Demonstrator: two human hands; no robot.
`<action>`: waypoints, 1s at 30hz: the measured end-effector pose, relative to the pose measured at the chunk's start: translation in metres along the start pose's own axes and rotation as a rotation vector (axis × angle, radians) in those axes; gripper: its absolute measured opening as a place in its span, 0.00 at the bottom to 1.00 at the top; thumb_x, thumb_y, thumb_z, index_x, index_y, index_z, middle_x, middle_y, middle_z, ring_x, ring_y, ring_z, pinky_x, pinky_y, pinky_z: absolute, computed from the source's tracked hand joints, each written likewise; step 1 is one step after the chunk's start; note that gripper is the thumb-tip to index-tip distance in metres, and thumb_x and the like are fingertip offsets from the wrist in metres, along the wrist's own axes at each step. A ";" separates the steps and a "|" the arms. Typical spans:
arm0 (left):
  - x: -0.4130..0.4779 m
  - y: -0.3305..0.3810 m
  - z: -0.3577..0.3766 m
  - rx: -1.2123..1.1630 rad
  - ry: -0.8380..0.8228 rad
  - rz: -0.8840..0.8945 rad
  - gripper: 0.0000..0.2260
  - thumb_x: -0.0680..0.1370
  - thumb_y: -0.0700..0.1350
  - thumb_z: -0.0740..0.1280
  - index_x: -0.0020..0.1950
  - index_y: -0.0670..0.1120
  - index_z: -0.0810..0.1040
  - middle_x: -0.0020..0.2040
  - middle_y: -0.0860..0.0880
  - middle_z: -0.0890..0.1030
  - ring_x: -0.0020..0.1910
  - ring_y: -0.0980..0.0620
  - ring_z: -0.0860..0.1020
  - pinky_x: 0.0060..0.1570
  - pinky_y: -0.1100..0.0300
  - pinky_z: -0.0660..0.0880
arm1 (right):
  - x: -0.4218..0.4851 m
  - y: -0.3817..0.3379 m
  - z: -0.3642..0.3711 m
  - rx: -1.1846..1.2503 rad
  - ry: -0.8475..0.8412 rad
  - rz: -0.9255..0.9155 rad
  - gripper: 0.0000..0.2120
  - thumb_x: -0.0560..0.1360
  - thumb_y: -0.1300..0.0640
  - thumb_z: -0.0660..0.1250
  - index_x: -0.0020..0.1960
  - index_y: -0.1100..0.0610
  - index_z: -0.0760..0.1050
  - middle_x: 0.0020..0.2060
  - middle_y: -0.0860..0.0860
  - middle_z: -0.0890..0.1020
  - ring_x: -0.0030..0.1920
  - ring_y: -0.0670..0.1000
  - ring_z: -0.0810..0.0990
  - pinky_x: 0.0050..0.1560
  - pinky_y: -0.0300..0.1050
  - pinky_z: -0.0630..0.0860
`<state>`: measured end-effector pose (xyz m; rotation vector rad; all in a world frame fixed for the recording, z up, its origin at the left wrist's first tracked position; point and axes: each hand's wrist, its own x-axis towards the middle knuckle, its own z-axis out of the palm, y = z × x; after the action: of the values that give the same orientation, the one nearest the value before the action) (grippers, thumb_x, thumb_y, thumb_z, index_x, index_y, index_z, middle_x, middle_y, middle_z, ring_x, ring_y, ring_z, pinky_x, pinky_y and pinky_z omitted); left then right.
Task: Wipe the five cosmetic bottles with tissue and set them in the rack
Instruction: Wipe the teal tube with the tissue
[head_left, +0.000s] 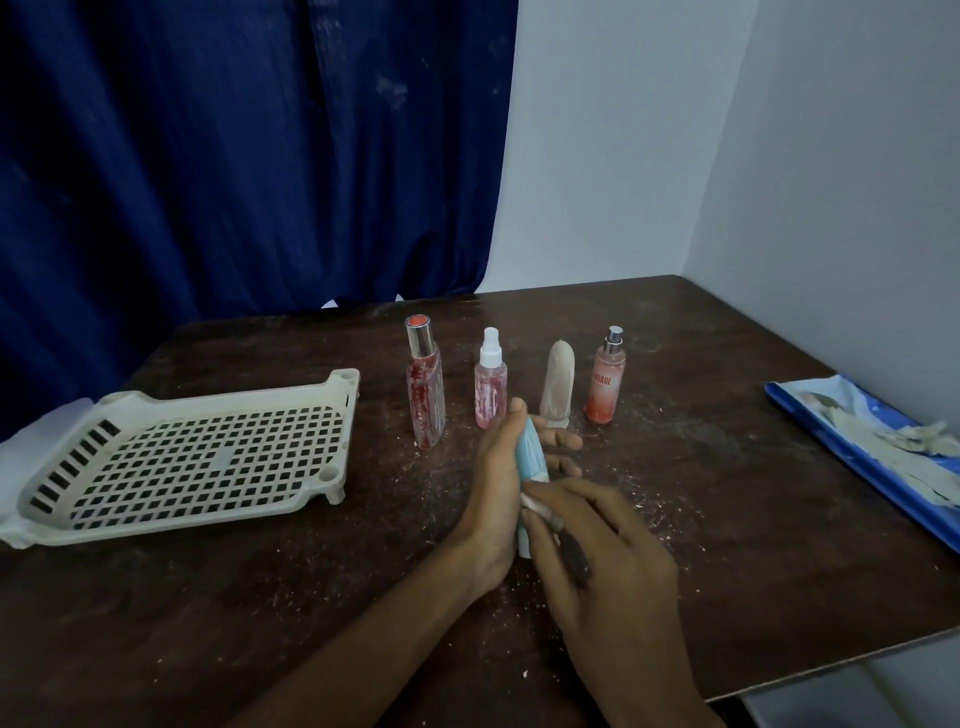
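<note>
My left hand (493, 493) grips a light blue tube (531, 457) above the middle of the table. My right hand (602, 551) pinches a small white piece of tissue (535, 505) against the tube's lower part. Behind them stand a tall red-smeared bottle (426, 384), a pink spray bottle (490, 382), a beige tapered bottle (558, 382) and a pink-orange spray bottle (605, 379). The white perforated rack (187, 457) lies at the left with nothing in it.
A blue tissue pack (872, 457) with crumpled tissues lies at the table's right edge. White crumbs are scattered over the dark wooden table (260, 597). A blue curtain hangs behind, and a white wall closes the right side.
</note>
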<state>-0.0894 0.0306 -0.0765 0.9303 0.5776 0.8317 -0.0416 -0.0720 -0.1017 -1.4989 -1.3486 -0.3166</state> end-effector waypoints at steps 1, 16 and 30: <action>0.001 0.000 -0.001 -0.003 0.015 0.006 0.17 0.82 0.54 0.58 0.51 0.40 0.73 0.41 0.43 0.82 0.33 0.50 0.77 0.34 0.56 0.76 | 0.001 -0.001 -0.002 0.023 0.005 0.018 0.11 0.74 0.56 0.68 0.55 0.55 0.82 0.51 0.47 0.81 0.52 0.41 0.79 0.54 0.30 0.73; 0.007 -0.009 -0.008 0.161 0.079 0.081 0.22 0.82 0.58 0.57 0.42 0.44 0.81 0.38 0.46 0.84 0.36 0.52 0.81 0.37 0.59 0.76 | 0.050 0.016 -0.018 0.136 -0.129 0.176 0.07 0.77 0.56 0.69 0.54 0.50 0.82 0.47 0.39 0.81 0.47 0.42 0.82 0.47 0.44 0.80; 0.002 -0.006 -0.005 0.205 0.130 0.191 0.21 0.83 0.52 0.57 0.40 0.41 0.79 0.33 0.47 0.81 0.32 0.54 0.81 0.33 0.64 0.77 | 0.057 0.003 -0.003 -0.013 -0.037 -0.043 0.09 0.72 0.65 0.72 0.50 0.56 0.83 0.42 0.47 0.84 0.42 0.44 0.82 0.45 0.41 0.80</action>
<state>-0.0895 0.0323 -0.0845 1.1371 0.7037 1.0235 -0.0189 -0.0413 -0.0592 -1.4944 -1.4121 -0.3266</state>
